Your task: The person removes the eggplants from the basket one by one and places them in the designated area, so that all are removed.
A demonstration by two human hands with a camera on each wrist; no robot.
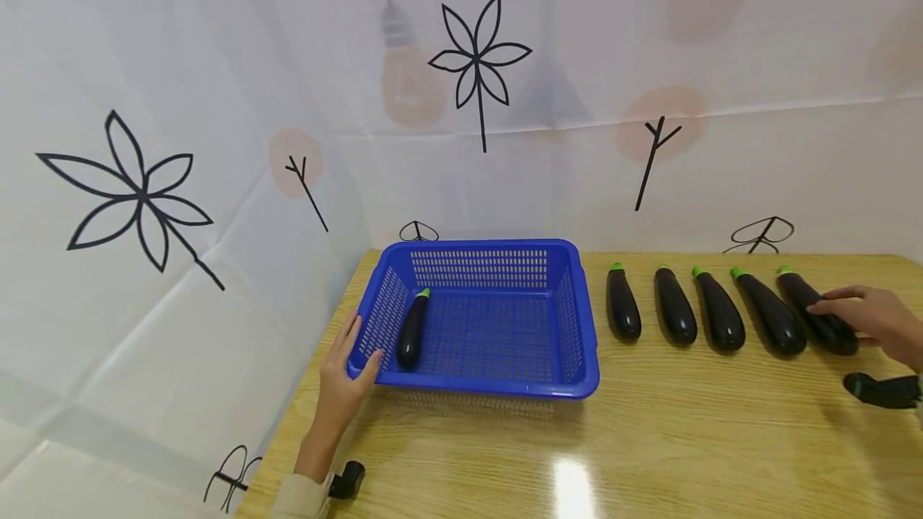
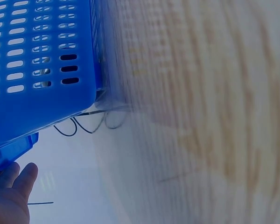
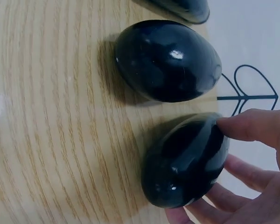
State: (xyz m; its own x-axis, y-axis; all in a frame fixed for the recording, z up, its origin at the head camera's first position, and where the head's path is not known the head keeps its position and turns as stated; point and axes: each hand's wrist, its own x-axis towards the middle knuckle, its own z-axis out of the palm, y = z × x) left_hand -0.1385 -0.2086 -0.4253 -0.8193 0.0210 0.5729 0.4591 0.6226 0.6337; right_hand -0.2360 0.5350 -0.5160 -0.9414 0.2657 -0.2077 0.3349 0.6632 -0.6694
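A blue plastic basket stands on the table, with one dark eggplant lying along its left side. My left hand grips the basket's front left corner, thumb over the rim and fingers along the outer side; in the left wrist view its fingertips meet the rim. At the far right, my right hand holds the rightmost eggplant near its thick end. The right wrist view shows thumb and fingers on either side of that eggplant, with its green stem end hidden.
Several more eggplants, among them this one, lie in a row between the basket and my right hand, stems toward the back. A patterned white cloth hangs behind the wooden table and along its left side.
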